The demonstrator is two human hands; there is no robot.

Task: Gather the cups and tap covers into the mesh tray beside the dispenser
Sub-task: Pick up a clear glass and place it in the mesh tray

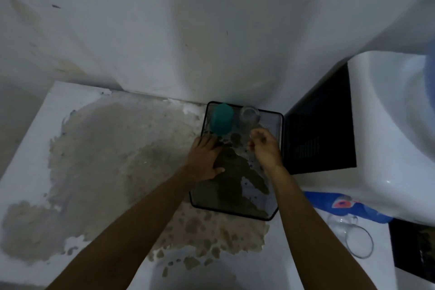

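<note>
A black mesh tray point(275, 213) sits on the counter against the wall, left of the white dispenser point(386, 139). At its far end stand a teal cup point(221, 120) and a clear glass point(249, 115). My left hand point(205, 160) lies flat, palm down, over the tray's left side just below the teal cup. Above the tray's right side my right hand point(266, 148) has its fingers curled; whether it holds something small is unclear. A clear glass mug point(353, 235) lies on its side on the counter at the right.
The white counter point(30, 148) has a wide worn grey patch point(113, 155). A white wall point(188, 30) rises behind. A blue item point(339, 205) lies under the dispenser's front. A dark object point(412, 249) sits at the right edge.
</note>
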